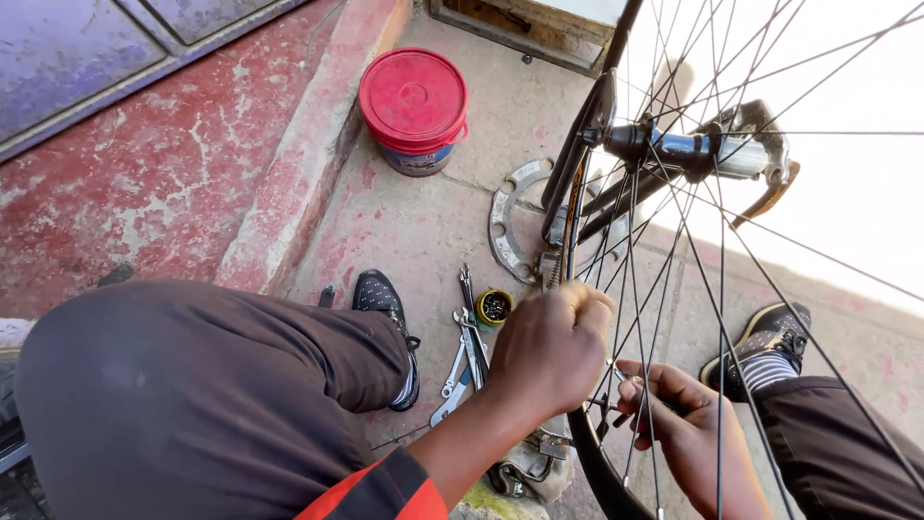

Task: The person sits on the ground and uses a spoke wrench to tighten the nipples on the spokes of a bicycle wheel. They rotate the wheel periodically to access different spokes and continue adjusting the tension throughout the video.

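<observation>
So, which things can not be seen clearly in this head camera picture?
- Left hand: closed fist hides whatever it grips.
- Right hand: spokes cross it; any small part between its fingertips is too small to tell.
- Bicycle wheel: cut off by the frame edges, glare behind.
- Small tin: contents too small.

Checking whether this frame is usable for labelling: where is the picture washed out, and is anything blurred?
Head view: the upper right behind the thin steel spokes is blown out to white; the round red plastic bucket and grey metal wrenches are sharp in sunlight; the left hand and right hand look crisp.
</observation>
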